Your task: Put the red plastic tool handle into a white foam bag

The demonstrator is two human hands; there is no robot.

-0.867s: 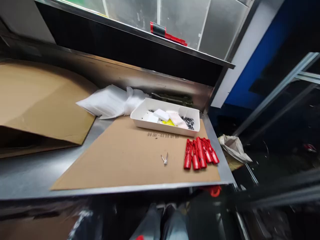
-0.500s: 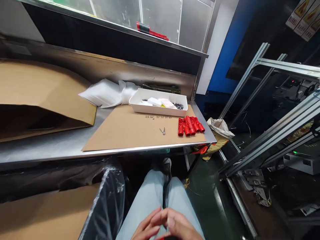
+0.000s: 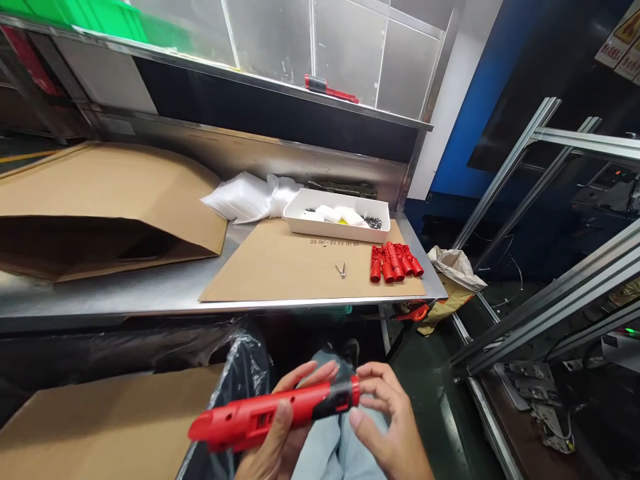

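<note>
You hold a long red plastic tool body low over your lap, in front of the steel bench and well below its edge. Your left hand grasps it round the middle, thumb on top and fingers wrapped behind. Your right hand sits at the black end, fingertips pinching or touching the tip; whether it grips or only steadies, you cannot tell from this view.

Step in hand, as judged: inspection or fitting at the black end, with the piece held level between both hands.

On the bench: a row of smaller red parts lies on the cardboard sheet, just beside a small metal clip. The white tray with small pieces and dark screws stands behind them; clear bags lie to its left.

Next move, as judged: anything taken from the bench calls for freeing your right hand, so keep the left grasp firm and the body level.
</note>
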